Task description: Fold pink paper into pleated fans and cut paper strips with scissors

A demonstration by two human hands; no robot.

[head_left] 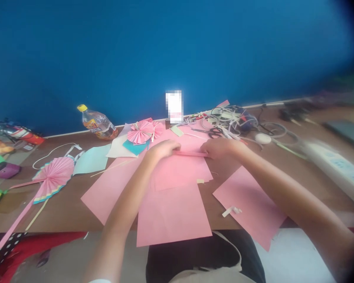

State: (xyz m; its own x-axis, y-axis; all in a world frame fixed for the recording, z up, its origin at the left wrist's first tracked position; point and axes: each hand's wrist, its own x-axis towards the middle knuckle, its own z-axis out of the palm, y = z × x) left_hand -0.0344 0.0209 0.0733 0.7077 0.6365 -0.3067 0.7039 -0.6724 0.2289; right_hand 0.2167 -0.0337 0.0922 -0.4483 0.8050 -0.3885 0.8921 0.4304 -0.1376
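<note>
Between my two hands, above several loose pink paper sheets (174, 212), a narrow folded strip of pink paper (192, 153) is stretched sideways. My left hand (166, 148) is closed on its left end. Its right end sits in my right hand (216, 148), whose fingers are closed too. Just beyond my left hand lie small pleated pink paper fans (141, 131) on teal paper (135, 147). Scissors (215, 132) with dark handles rest beyond my right hand. Another pink sheet (250, 204), with a white scrap (232, 211) on it, lies under my right forearm.
At left lies a large pink pleated fan (54, 177) with blue and yellow edging. A soda bottle (98, 122) leans near the blue wall (135, 59). Tangled cables and scraps (233, 118) lie back right; a white power strip (336, 165) is at right.
</note>
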